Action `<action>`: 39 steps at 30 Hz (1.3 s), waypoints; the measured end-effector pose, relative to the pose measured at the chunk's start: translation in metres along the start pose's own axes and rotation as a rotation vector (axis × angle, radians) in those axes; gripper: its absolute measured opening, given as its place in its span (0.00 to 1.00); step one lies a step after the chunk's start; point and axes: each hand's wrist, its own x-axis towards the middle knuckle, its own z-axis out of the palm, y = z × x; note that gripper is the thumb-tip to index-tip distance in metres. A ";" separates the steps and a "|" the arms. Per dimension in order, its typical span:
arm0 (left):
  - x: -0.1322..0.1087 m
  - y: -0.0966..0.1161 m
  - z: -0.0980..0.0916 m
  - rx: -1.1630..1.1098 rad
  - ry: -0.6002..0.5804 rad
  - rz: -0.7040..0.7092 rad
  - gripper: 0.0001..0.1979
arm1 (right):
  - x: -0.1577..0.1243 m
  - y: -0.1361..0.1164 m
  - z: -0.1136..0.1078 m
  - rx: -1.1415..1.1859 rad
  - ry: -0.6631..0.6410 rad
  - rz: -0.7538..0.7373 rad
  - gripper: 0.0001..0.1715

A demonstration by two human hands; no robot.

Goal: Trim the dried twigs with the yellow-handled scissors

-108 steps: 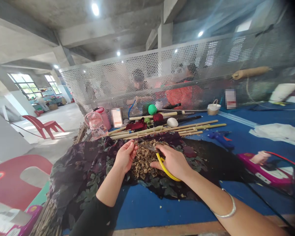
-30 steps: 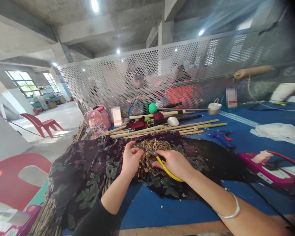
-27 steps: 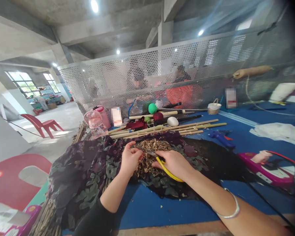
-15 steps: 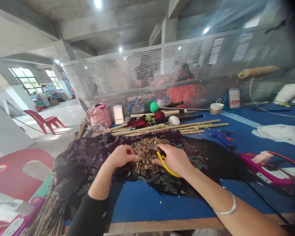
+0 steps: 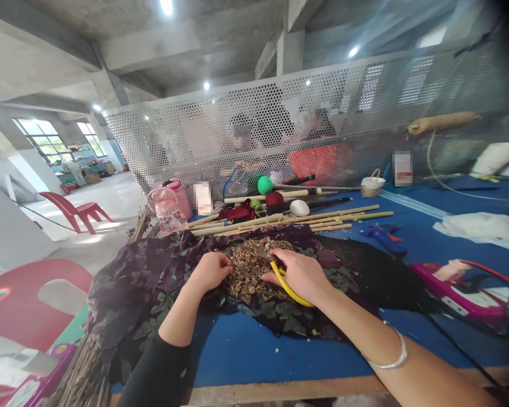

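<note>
A heap of dry brown plant bits (image 5: 252, 277) lies on a dark flower-patterned cloth (image 5: 131, 282) over the blue table. At the heap's left edge, my left hand (image 5: 211, 271) has its fingers curled and pinched together. Whatever sits between those fingertips is too small to make out. My right hand (image 5: 303, 277) is wrapped round yellow-handled scissors (image 5: 290, 291) at the heap's right side. Their dark blades point left over the plant bits, and part of the handles is covered by my fingers.
Bamboo sticks (image 5: 339, 217) lie behind the cloth beside a white ball (image 5: 300, 208) and a green ball (image 5: 265, 185). On the right are a blue glue gun (image 5: 384, 237) and a magenta power strip (image 5: 462, 294). People sit behind a perforated metal screen (image 5: 186, 135).
My left hand has drawn slightly left, away from the heap's middle, and its fingers have curled in more. My right hand and the scissors have hardly moved.
</note>
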 end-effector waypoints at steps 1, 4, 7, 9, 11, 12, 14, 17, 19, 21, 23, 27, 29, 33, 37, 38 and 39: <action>-0.001 0.001 0.000 -0.004 0.041 0.006 0.08 | 0.000 0.000 0.000 0.004 0.001 -0.001 0.29; -0.006 0.005 0.002 0.012 0.033 0.044 0.16 | 0.000 0.000 -0.002 0.010 0.007 0.002 0.28; -0.010 0.009 0.007 0.098 -0.063 0.060 0.24 | -0.001 -0.001 -0.002 0.014 -0.002 0.005 0.29; -0.010 0.008 0.010 0.140 -0.089 0.066 0.21 | -0.001 -0.001 -0.002 0.021 -0.011 0.006 0.29; -0.007 0.005 0.010 0.130 -0.120 0.068 0.13 | 0.000 -0.002 -0.002 0.024 -0.017 0.006 0.29; -0.005 0.003 0.009 0.108 -0.134 0.063 0.09 | 0.000 -0.002 -0.002 0.023 -0.020 0.006 0.29; 0.000 -0.002 0.007 0.036 -0.128 0.028 0.06 | 0.000 -0.002 -0.003 0.020 -0.021 0.004 0.30; 0.007 -0.006 0.008 -0.212 -0.018 -0.089 0.08 | 0.000 -0.002 -0.002 0.017 -0.012 0.001 0.29; 0.012 -0.005 0.011 -0.518 0.085 -0.190 0.08 | 0.000 -0.002 -0.002 0.021 -0.005 -0.001 0.28; 0.015 0.000 0.016 -0.883 0.154 -0.289 0.05 | -0.001 -0.002 -0.001 0.028 0.002 0.000 0.28; 0.016 0.008 0.019 -1.208 0.181 -0.367 0.03 | -0.001 -0.002 -0.001 0.032 0.010 0.006 0.28; 0.015 0.023 0.020 -1.593 0.228 -0.439 0.06 | -0.001 -0.004 -0.003 0.025 0.015 0.029 0.31; 0.015 0.027 0.019 -1.675 0.239 -0.471 0.09 | -0.002 -0.004 -0.003 0.020 0.012 0.033 0.32; 0.014 0.030 0.020 -1.711 0.244 -0.436 0.14 | -0.001 -0.004 -0.002 0.015 0.013 0.034 0.32; 0.012 0.032 0.022 -1.716 0.232 -0.355 0.10 | -0.001 -0.003 0.000 0.028 0.021 0.012 0.33; 0.011 0.032 0.022 -1.713 0.218 -0.340 0.09 | -0.001 -0.003 0.000 0.033 0.024 -0.003 0.34; 0.010 0.033 0.023 -1.706 0.196 -0.325 0.09 | -0.001 -0.003 0.000 0.038 0.027 -0.020 0.35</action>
